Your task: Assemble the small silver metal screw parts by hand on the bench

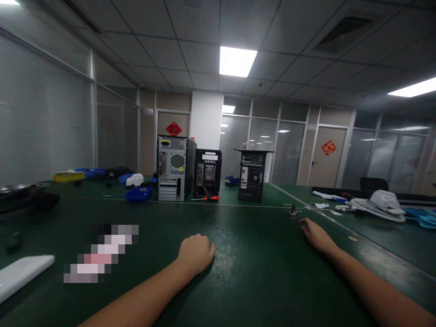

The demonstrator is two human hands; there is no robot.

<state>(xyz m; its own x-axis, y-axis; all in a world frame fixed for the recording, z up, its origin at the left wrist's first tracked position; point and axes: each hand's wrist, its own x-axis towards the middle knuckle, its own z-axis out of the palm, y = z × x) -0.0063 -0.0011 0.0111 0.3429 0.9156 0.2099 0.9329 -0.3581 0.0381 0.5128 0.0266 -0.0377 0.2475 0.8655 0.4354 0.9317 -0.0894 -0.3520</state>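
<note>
Fingers of the right hand (316, 236) lie loosely bent, apparently reaching; small metal part (292, 211) sits near, far-left of them. Left hand (195, 252): curled, grip indeterminable. Grasping would require a pinch.

A small, dark, metallic-looking object (292, 211) is standing upright on the green table (245, 259), its narrow top rising above a wider base, just beyond the right grip (316, 235); finer details are blurring.

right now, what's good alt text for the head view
A person's left hand and right hand are over a green table, the right near a small dark object. Beyond stand three computer cases, a red-handled screwdriver lying before the middle one.
</note>
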